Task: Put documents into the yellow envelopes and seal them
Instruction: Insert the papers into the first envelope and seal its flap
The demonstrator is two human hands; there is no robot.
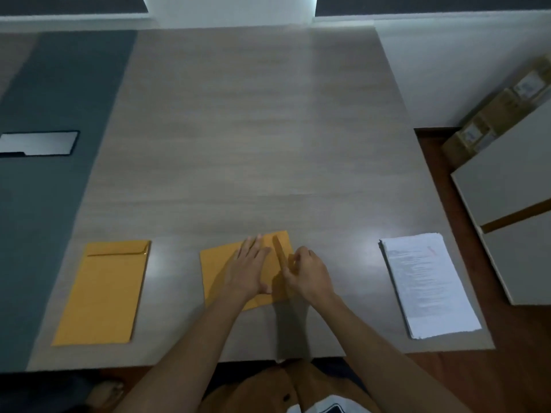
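Observation:
A yellow envelope [219, 265] lies near the table's front edge, turned sideways with its flap end at the right. My left hand [249, 268] presses flat on it, fingers spread. My right hand [307, 272] pinches the raised flap [279, 251] at the envelope's right end. A stack of yellow envelopes [104, 293] with the top flap folded down lies to the left. A pile of white printed documents [426, 284] sits at the right, close to the table's corner.
The wooden table [253, 129] stretches far ahead. A dark grey strip with a metal cable plate [38, 143] runs along the left. Cardboard boxes [492, 114] and white panels [512, 186] stand on the floor to the right.

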